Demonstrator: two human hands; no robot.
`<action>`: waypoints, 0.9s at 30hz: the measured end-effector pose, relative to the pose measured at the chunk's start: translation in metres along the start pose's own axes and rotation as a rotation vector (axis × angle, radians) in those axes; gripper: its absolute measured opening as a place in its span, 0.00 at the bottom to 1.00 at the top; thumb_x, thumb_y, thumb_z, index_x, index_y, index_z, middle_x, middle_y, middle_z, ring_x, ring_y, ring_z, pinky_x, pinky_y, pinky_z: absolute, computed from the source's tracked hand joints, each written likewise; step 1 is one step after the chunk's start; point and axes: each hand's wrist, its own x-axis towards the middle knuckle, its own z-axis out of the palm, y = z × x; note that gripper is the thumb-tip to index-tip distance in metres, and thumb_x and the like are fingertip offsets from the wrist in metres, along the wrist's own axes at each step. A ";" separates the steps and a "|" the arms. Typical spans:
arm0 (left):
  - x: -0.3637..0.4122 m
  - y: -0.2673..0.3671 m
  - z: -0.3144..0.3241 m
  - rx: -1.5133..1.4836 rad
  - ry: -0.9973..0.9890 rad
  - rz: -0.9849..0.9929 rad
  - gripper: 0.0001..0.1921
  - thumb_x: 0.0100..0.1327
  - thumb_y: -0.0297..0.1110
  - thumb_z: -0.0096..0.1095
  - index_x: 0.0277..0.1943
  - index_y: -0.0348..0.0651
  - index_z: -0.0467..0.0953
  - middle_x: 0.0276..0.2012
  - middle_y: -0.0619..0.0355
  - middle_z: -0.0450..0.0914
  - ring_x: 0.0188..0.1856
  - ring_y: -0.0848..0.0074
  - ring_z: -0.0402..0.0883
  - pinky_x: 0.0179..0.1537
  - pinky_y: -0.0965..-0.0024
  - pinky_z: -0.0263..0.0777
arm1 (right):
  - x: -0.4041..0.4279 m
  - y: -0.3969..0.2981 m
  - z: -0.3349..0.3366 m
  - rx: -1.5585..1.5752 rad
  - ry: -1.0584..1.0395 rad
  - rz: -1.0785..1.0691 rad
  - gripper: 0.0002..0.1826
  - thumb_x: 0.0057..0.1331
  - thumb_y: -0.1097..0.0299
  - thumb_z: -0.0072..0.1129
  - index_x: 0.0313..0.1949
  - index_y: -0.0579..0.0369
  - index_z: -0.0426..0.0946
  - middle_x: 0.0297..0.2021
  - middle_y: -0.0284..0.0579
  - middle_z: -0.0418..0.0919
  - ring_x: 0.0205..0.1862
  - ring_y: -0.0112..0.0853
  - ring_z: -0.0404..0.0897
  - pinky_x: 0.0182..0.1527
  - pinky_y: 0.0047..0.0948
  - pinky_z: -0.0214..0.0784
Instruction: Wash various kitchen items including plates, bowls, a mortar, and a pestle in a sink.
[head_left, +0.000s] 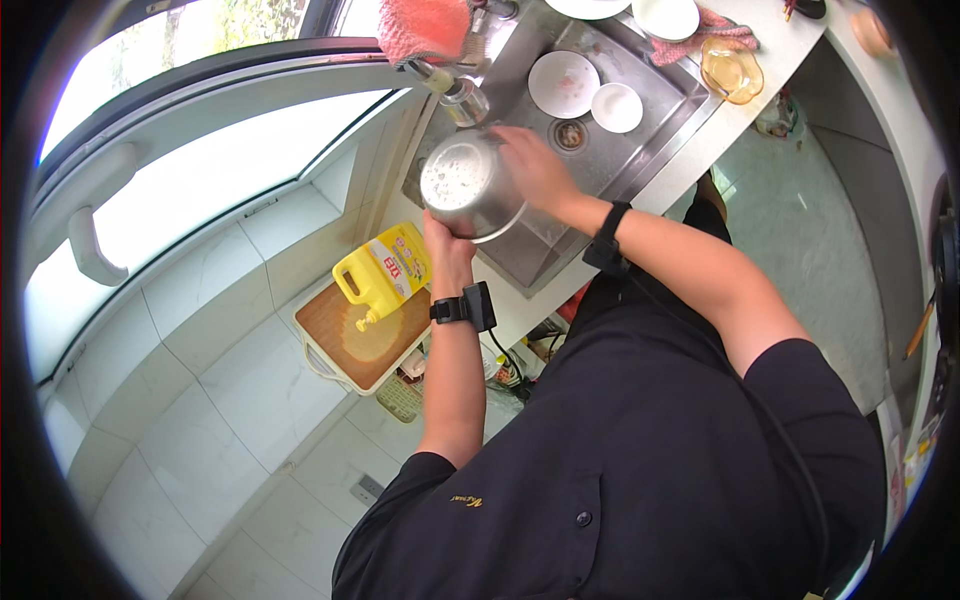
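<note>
A stainless steel pot or basin (487, 195) is tilted over the left part of the sink (637, 161), its underside, dotted with spots or drops, turned up toward me. My left hand (448, 244) grips it near the rim on the close side. Against its right wall lies my right hand (536, 169), fingers spread along the metal and slightly blurred. The inside of the pot is hidden. In the sink rest a wide white bowl (562, 84) and a small white bowl (617, 108), beside the drain (570, 135), which has scraps in it.
Behind the pot stands the faucet (465, 101), near a hanging pink towel (421, 30). A yellow detergent jug (382, 270) lies on a brown tray (319, 319) to my left. An amber glass dish (733, 71) and a pink cloth (701, 39) sit at the right edge.
</note>
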 end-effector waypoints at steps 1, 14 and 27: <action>-0.003 0.002 -0.002 0.004 -0.063 -0.008 0.21 0.80 0.44 0.41 0.58 0.41 0.78 0.57 0.56 0.83 0.56 0.69 0.83 0.57 0.61 0.80 | 0.002 -0.003 0.002 -0.001 0.003 0.003 0.19 0.74 0.62 0.51 0.62 0.43 0.78 0.63 0.46 0.75 0.67 0.46 0.71 0.68 0.50 0.65; -0.023 0.018 -0.013 0.298 -0.035 0.056 0.27 0.78 0.56 0.50 0.60 0.38 0.78 0.52 0.52 0.84 0.51 0.66 0.84 0.52 0.61 0.79 | -0.031 0.003 0.008 -0.255 -0.092 -0.266 0.18 0.72 0.66 0.54 0.61 0.49 0.77 0.66 0.54 0.71 0.66 0.52 0.70 0.67 0.50 0.64; -0.066 0.001 -0.031 0.262 0.047 0.176 0.26 0.80 0.53 0.49 0.56 0.34 0.77 0.49 0.55 0.83 0.46 0.72 0.82 0.48 0.65 0.77 | 0.005 0.092 0.003 -0.164 -0.498 0.193 0.17 0.75 0.58 0.47 0.50 0.56 0.79 0.43 0.62 0.82 0.49 0.60 0.79 0.51 0.53 0.72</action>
